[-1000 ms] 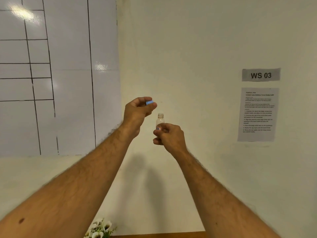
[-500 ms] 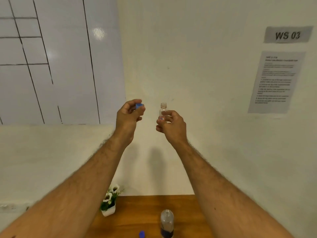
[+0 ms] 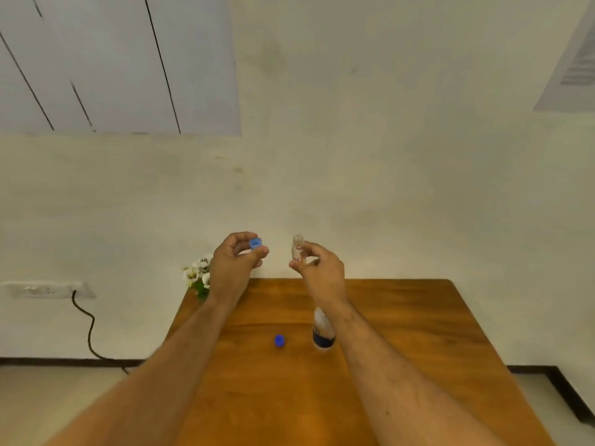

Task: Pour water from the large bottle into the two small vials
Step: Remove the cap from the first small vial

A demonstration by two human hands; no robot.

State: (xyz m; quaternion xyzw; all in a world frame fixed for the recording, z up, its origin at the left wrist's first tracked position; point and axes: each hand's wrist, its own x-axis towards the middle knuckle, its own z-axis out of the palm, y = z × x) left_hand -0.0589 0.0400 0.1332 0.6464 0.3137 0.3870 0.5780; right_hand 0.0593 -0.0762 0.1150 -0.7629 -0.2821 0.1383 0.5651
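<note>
Nearest on the wooden table (image 3: pixel 402 365) lies a dark blue cap (image 3: pixel 279 340), loose and by itself. Just to its right stands the large bottle (image 3: pixel 323 333), upright, its neck hidden behind the right forearm, so I cannot say for sure whether it is open; the loose cap suggests it is.

Farther off and raised above the table's far edge, the right hand (image 3: pixel 322 272) pinches a small vial (image 3: pixel 298 250) between thumb and fingertips. The vial stands upright, long axis vertical, mouth bare and facing up. Just to its left, apart from it, the left hand (image 3: pixel 233 265) holds a light blue cap (image 3: pixel 255 243) in a narrow fingertip pinch, hollow side turned toward the viewer.

The bottle sits below and nearer than the vial, almost under the right wrist. With the right hand taken up by the vial, the left would likely have to shed its cap and reach across for the bottle. A second vial is nowhere in view.

At the far left corner sit white flowers (image 3: pixel 196 275) against the wall.
</note>
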